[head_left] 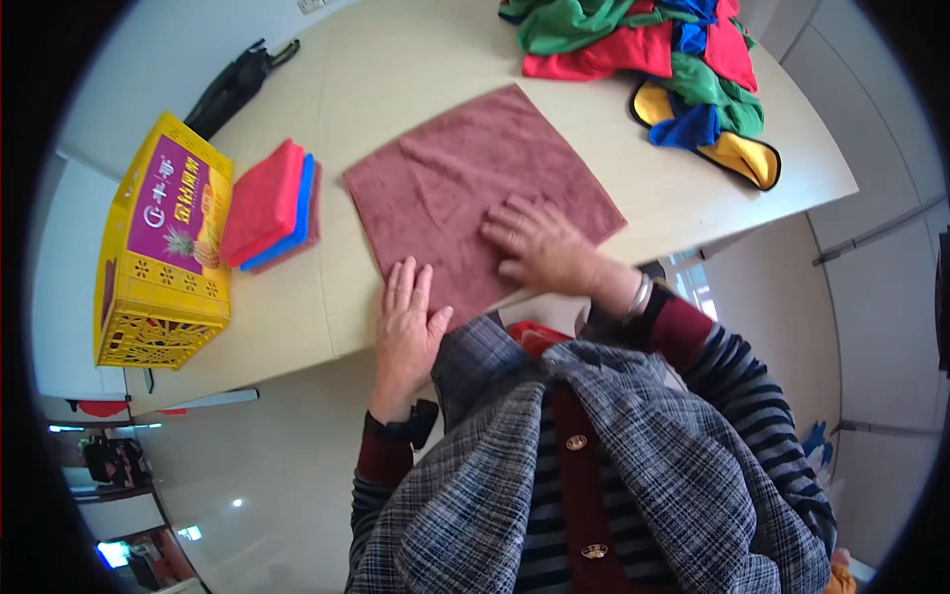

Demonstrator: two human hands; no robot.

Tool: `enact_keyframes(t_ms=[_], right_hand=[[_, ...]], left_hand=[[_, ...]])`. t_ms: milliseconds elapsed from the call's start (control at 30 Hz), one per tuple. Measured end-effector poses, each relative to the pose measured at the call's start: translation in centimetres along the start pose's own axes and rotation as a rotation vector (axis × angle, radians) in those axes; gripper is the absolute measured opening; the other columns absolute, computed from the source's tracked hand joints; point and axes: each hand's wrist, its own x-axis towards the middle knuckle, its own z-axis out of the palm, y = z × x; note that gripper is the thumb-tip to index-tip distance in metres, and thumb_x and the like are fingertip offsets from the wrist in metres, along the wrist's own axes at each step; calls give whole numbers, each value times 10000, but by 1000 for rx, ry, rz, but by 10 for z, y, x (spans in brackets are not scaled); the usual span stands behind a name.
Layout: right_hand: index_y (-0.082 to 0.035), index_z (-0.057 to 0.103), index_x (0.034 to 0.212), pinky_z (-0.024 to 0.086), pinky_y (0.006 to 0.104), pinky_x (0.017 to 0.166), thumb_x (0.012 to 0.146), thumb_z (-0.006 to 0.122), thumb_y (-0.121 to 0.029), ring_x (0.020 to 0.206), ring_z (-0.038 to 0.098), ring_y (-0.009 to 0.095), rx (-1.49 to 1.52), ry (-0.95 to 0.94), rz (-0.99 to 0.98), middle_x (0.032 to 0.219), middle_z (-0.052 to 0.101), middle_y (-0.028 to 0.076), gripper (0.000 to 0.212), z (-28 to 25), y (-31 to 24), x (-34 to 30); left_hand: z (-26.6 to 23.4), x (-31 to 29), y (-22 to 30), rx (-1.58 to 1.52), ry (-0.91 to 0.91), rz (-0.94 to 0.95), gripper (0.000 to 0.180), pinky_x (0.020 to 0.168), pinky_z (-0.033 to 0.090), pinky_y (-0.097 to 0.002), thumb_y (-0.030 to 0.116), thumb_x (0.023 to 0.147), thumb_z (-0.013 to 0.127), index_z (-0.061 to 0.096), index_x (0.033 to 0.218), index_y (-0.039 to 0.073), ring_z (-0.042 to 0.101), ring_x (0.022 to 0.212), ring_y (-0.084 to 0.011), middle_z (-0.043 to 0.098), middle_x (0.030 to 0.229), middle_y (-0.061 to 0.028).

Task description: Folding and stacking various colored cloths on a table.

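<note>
A brownish-pink towel (465,168) lies spread out on the table in front of me, with a few soft creases across it. My left hand (406,322) rests at its near left corner, fingers stretched out on the cloth. Flat on the towel's right part lies my right hand (534,243), its fingers extended and slightly blurred. Neither hand grips anything. To the left of the towel is a small stack of folded towels: a red towel (263,203) on top, a blue towel (287,243) under it, and a brownish-pink one at the bottom.
A yellow plastic crate (163,312) with a purple panel stands at the table's left edge. Behind it lies a black folded umbrella (233,89). Heaped at the far right are crumpled red, green, blue and yellow cloths (683,74). The pale table (332,109) ends close to my body.
</note>
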Motion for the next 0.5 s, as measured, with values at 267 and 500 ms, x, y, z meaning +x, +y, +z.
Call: enact_keyframes(t_ms=[267, 500], right_hand=[[-92, 558, 1399, 321, 442, 1198, 893, 695, -253, 1410, 430, 337, 78, 85, 200, 1487, 500, 135, 547, -59, 81, -37], [-86, 626, 1296, 401, 424, 1138, 837, 738, -147, 1353, 498, 315, 100, 59, 77, 1434, 549, 126, 476, -51, 39, -54]], left_hand=[[6, -23, -13, 12, 20, 105, 451, 1120, 402, -441, 76, 833, 742, 638, 1270, 30, 539, 1315, -343, 580, 1396, -166], [14, -23, -18, -349, 220, -49, 195, 957, 510, -324, 43, 906, 704, 708, 1098, 11, 662, 1091, -222, 706, 1153, -103]])
